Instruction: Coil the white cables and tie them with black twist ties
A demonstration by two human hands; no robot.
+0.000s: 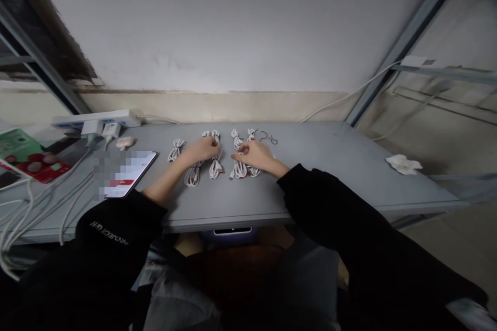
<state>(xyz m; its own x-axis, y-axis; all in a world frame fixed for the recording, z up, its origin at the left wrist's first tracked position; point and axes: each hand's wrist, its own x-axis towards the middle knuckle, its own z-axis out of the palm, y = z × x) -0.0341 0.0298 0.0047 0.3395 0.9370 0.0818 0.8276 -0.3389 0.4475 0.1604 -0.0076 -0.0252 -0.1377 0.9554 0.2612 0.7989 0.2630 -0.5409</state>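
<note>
Several coiled white charging cables, tied with thin black twist ties, lie in rows on the grey tabletop. My left hand [202, 149] is over the left-hand rows, its fingers curled and closed at a cable bundle [215, 166]; the hand hides part of that coil. Across from it, my right hand [258, 155] has thumb and forefinger pinched at another cable bundle [240, 168]. Beside my left wrist lies a coil [176, 150], with a longer one [192, 175] just below that hand. Loose black twist ties [268, 138] rest beyond my right hand.
A phone [134, 173] lies left of my left forearm. Behind it are a power strip [97, 120] with plugged-in chargers and a small pinkish case [125, 142]. Loose white cords and a green-and-red package [33, 155] occupy the far left. Crumpled tissue [404, 164] sits at the right.
</note>
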